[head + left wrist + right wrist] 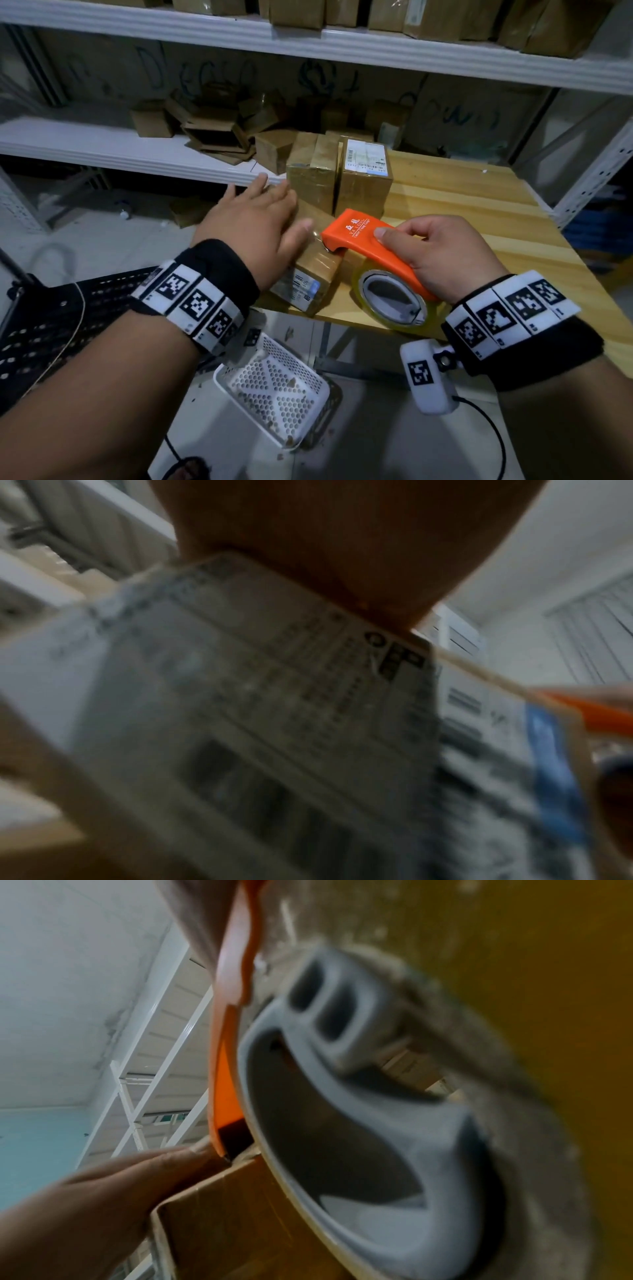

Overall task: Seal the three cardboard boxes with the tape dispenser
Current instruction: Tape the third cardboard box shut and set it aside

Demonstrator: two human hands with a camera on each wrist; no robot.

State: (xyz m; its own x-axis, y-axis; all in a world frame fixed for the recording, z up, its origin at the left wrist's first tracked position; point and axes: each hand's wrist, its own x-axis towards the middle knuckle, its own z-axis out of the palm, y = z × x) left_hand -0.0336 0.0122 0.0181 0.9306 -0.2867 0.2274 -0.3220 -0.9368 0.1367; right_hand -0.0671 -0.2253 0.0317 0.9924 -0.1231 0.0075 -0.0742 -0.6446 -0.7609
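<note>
Three cardboard boxes on the wooden table [479, 205]: one lying box [308, 281] at centre frame, two upright boxes [313, 171] [364, 178] just above it. One orange tape dispenser [363, 236] with one tape roll [394, 301], right of centre. Two hands, left hand [253, 222] and right hand [442, 250]; one white perforated basket [274, 383] at lower centre; a loose heap of small boxes [212, 126] on the upper-left shelf, too jumbled to count.

Head cam: high, looks fwd and down over wooden table [479, 212]. L wrist cam: very close, blurred, faces labelled box [274, 696]. R wrist cam: very close, looks up past orange tape dispenser [226, 1047]. Box [308, 281] and dispenser [370, 240] shared w/ head view.
</note>
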